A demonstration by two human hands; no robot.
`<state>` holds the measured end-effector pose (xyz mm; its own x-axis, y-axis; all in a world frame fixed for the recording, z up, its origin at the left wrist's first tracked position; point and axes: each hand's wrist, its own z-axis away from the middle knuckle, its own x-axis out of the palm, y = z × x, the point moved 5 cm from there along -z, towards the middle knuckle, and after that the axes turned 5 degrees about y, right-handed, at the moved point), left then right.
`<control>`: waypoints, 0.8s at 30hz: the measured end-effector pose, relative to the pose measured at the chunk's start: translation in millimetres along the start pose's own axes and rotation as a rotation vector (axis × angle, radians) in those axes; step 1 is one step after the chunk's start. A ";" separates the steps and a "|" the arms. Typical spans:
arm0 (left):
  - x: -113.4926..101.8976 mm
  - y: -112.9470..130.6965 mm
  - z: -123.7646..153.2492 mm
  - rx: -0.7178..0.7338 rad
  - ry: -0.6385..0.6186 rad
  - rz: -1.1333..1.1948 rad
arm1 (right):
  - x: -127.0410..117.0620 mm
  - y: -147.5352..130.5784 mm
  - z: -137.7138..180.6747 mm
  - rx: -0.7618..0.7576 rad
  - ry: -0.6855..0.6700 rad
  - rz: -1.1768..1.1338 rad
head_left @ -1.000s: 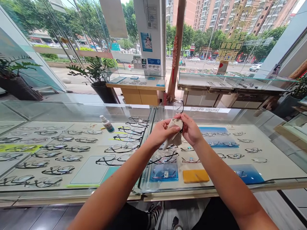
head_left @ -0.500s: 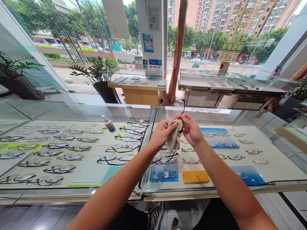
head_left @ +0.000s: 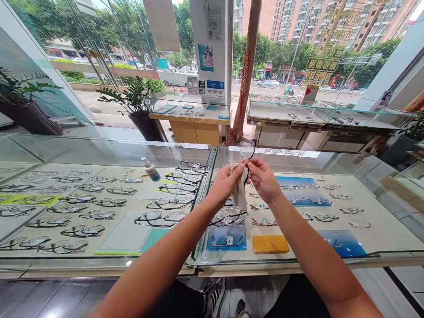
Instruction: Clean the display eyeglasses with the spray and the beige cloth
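Note:
My left hand [head_left: 224, 183] pinches a beige cleaning cloth [head_left: 239, 196] that hangs down from its fingers. Close beside it, my right hand [head_left: 264, 180] grips a pair of black-rimmed glasses [head_left: 248, 150]. One lens sticks up above both hands; the other sits between the fingers against the cloth. Both hands hover above the glass display counter [head_left: 212, 152], near the seam between its two cases.
Rows of spectacle frames [head_left: 99, 207] lie under the glass. A small white spray bottle [head_left: 150, 169] stands on the counter top at left. A yellow pad [head_left: 270, 244] and blue trays [head_left: 227, 238] sit in the right case. Potted plants [head_left: 139, 106] and more counters stand behind.
The cloth, bunched over the lens a second ago, now hangs narrow from my left fingers. The glasses are tilted a little more upright. Both hands stayed in nearly the same spot.

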<state>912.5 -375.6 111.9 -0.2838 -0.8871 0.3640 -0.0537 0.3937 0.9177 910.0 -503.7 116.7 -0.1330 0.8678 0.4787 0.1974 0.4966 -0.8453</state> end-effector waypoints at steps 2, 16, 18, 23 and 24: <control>2.4 0.7 0.9 -0.019 -0.001 0.009 | -0.6 1.6 0.0 -0.008 0.012 0.008; -2.2 -0.5 -1.1 -0.124 0.052 -0.005 | -2.1 3.2 0.5 -0.075 -0.017 0.077; -0.8 1.3 -0.7 -0.139 0.029 0.017 | -1.2 1.9 0.7 -0.066 -0.010 0.065; 2.3 4.4 1.5 -0.147 -0.045 0.048 | -0.5 0.0 0.5 -0.037 0.019 0.062; 2.1 4.4 1.8 -0.145 -0.052 0.047 | -0.6 -0.2 0.3 -0.034 0.022 0.067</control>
<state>909.9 -375.3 116.4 -0.3325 -0.8534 0.4015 0.0983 0.3920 0.9147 909.7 -504.4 116.5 -0.0969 0.8990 0.4272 0.2380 0.4377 -0.8671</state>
